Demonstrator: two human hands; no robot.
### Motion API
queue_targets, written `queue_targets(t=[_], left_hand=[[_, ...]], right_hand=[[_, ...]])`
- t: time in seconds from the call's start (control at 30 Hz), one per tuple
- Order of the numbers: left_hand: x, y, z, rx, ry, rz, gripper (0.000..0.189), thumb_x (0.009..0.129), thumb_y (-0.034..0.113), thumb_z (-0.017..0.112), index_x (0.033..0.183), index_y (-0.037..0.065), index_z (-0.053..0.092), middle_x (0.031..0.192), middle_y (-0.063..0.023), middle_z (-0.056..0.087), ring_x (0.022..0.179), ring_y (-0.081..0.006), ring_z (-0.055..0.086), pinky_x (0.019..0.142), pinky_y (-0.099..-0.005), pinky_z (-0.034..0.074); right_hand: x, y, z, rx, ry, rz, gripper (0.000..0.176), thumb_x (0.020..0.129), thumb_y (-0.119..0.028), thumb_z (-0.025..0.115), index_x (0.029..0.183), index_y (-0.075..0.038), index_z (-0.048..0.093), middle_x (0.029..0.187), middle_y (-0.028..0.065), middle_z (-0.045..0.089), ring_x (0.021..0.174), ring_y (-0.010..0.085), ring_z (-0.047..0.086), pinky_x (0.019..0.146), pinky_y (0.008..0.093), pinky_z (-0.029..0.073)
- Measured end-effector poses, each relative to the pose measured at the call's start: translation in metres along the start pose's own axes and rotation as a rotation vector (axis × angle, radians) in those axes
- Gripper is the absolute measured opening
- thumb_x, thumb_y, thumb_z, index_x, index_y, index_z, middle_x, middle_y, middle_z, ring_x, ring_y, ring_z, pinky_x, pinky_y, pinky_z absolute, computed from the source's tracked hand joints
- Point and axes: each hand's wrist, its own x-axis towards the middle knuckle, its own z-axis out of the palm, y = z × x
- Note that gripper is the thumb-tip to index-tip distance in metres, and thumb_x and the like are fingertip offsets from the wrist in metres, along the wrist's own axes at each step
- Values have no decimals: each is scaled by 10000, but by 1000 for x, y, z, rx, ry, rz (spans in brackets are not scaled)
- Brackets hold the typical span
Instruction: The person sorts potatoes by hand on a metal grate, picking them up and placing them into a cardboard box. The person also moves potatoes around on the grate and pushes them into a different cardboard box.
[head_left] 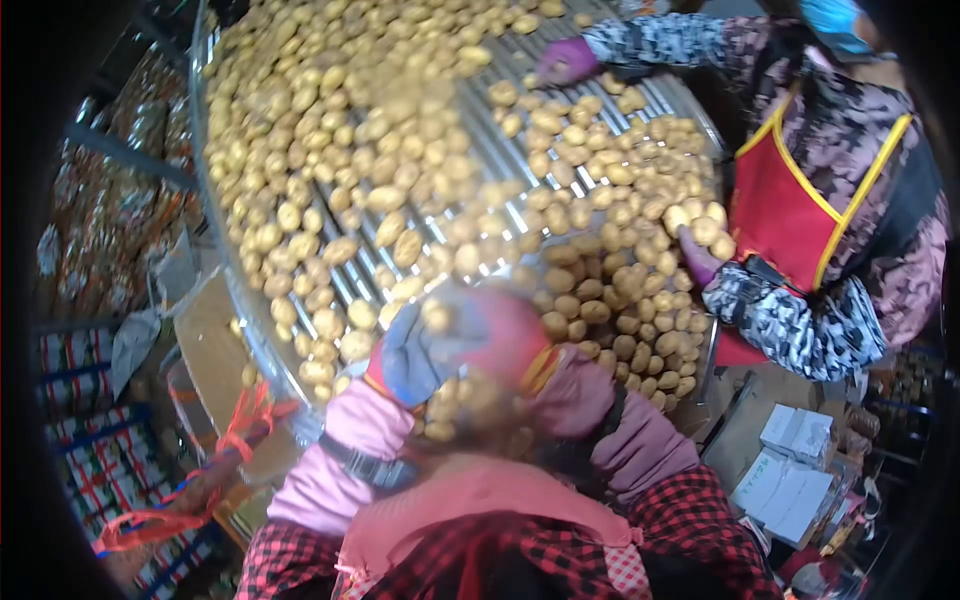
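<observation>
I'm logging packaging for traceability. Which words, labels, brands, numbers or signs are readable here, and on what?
No text can be read.
Lower white box at right: green marks, too small and blurred.
Stacked patterned packages at left: too small to tell lettering from pattern.

White boxes (pixel 783 492) lie at the lower right — red twine (pixel 240 436) tangles at left, near stacked striped packs (pixel 108 455).
</observation>
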Motion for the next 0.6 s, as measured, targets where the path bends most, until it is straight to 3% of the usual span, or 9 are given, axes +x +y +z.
queue_targets(t=[0.03,0.13,0.27,0.33,0.37,0.4,0.47,0.57,0.6], left_hand=[[1,-3,-1,-34,-56,-30,570,1066,438,415,1487,55,425,1416,-149,566,1283,-317,558,1108,-486,434],[-5,-13,0,-74,159,12,504,1062,399,457,1426,50,472,1379,-152,582,1227,-306,594,1052,-465,491],[-8,-18,2,23,198,-78,431,1051,329,522,1379,50,509,1322,-147,612,1189,-304,607,1031,-436,509],[-9,-22,-6,346,133,-47,427,1054,316,519,1381,42,509,1297,-149,622,1179,-301,605,1027,-429,511],[-11,-21,-6,149,119,-108,433,1058,308,513,1395,38,502,1300,-151,617,1182,-293,599,1031,-421,506],[-12,-20,-5,-47,119,-171,439,1061,301,507,1409,34,495,1302,-153,613,1185,-286,594,1035,-413,502],[-10,-17,5,108,87,-89,461,1062,312,505,1431,36,481,1323,-147,600,1203,-274,585,1043,-409,495],[-7,-6,17,-3,18,-72,541,1067,424,468,1482,78,453,1391,-111,572,1254,-234,571,1062,-409,480],[-5,0,13,704,-27,100,551,1066,454,450,1488,101,454,1410,-109,564,1268,-234,566,1074,-415,471]], right_hand=[[-1,-1,-5,12,27,38,701,740,-413,834,1363,-216,579,1157,129,661,1053,335,643,895,449,514],[3,5,-19,-120,96,62,748,742,-440,835,1398,-221,551,1185,129,631,1084,328,634,921,445,508],[10,-6,-14,-414,-321,89,772,746,-499,822,1421,-242,547,1175,139,623,1124,330,612,934,450,503],[7,16,-2,-381,-339,29,763,760,-509,813,1428,-258,542,1155,143,625,1103,330,618,937,447,502],[4,27,2,-363,-348,-3,758,767,-514,809,1432,-266,540,1144,145,626,1093,329,621,938,445,502],[-4,39,-1,-229,-208,-164,632,857,-420,765,1420,-233,547,1148,120,634,1079,259,636,929,388,512],[3,111,24,-120,-174,-109,545,911,-313,721,1413,-197,543,1168,96,634,1077,210,636,925,354,515],[-9,137,-4,737,40,86,433,1000,-208,610,1419,-158,513,1195,56,627,1078,164,628,922,338,522],[-12,121,-16,1082,160,146,409,1027,-199,570,1427,-153,498,1202,46,623,1078,160,627,925,345,525]])
